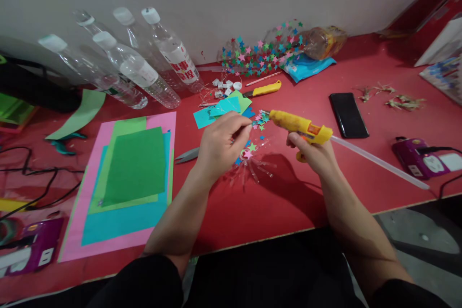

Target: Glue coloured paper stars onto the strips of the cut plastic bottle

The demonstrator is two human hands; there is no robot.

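Glue gun [300,123], centre right, held in the right hand's [314,153] grip; left hand [224,142] pinched, contents unclear. Mid-frame, coloured stars [248,154] already sit on fringed clear plastic [255,175]; loose stars [261,119] seem unglued.

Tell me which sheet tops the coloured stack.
The dark green sheet: the light green sheet, blue sheet and pink sheet all lie lower, partly covered.

Indoor light, moderate, rather flat; source out of frame. Soft-edged shadow [290,175] on smooth red tabletop [231,221], left of bare right hand [317,152]. Thin glints along clear plastic white-capped bottles [139,72], tops leaning outward at left: wide-angle stretch. Black cloth sleeve [140,281] sunk to near-featureless dark. Mild softness throughout; small label print unreadable.
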